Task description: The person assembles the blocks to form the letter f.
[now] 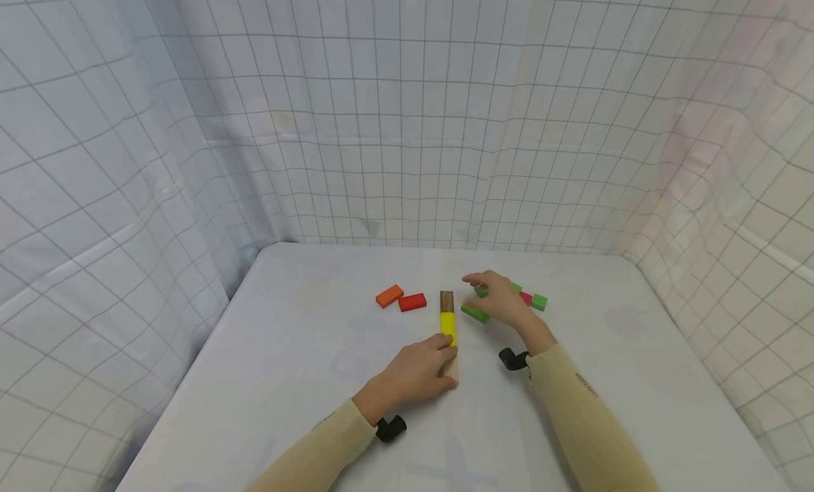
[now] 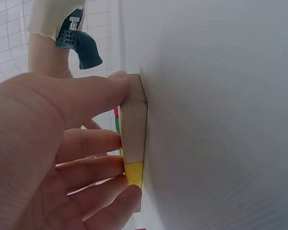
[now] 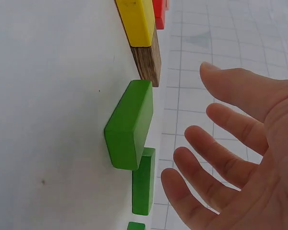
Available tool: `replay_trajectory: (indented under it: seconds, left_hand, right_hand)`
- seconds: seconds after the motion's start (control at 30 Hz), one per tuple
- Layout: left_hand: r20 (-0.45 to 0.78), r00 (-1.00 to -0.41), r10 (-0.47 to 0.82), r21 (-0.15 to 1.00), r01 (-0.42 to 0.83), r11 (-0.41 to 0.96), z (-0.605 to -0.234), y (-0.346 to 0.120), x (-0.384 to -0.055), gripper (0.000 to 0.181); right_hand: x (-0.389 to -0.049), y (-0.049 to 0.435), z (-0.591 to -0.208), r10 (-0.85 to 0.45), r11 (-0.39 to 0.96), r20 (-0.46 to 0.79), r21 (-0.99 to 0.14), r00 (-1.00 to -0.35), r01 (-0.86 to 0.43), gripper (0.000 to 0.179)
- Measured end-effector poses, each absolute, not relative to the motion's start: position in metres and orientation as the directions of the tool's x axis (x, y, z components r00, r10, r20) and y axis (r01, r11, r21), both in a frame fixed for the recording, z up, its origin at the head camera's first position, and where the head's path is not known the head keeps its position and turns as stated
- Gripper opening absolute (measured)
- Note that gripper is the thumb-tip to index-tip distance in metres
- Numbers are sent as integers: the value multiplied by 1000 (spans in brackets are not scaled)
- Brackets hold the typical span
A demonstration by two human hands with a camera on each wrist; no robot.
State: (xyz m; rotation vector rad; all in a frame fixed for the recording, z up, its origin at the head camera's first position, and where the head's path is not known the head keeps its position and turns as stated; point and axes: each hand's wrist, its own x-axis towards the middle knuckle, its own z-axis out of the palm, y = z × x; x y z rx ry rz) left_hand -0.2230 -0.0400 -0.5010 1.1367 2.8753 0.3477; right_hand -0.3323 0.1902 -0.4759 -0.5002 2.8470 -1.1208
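Observation:
My left hand (image 1: 416, 368) rests over the near part of a straight row of blocks. In the left wrist view its thumb lies at the end of a plain wooden block (image 2: 134, 129), while its fingers reach across to the top edge and onto the yellow block (image 2: 134, 171). A dark brown block (image 1: 447, 301) forms the far end of the row. My right hand (image 1: 500, 301) hovers over several green blocks with thumb and fingers spread apart, nothing between them. Nearest to it lie one green block (image 3: 129, 124) and another green block (image 3: 144, 182) just beyond.
Left of the row lie an orange block (image 1: 389, 296) and a red block (image 1: 413, 302). Past the right hand are a pink block (image 1: 526, 298) and a small green block (image 1: 539, 302). White grid-patterned curtains (image 1: 407, 124) enclose the white table (image 1: 305, 336) on three sides.

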Motion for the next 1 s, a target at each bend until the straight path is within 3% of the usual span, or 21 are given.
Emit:
replay_trajectory:
  seconds: [0.7, 1.0]
  left_hand:
    - [62, -732, 679, 201, 675, 710, -499, -40, -219, 57]
    - [61, -739, 671, 206, 667, 716, -500, -41, -219, 58]
  right_hand:
    - [-318, 201, -505, -214, 668, 34, -725, -976, -171, 51]
    - [-319, 199, -508, -225, 706, 45, -681, -973, -195, 48]
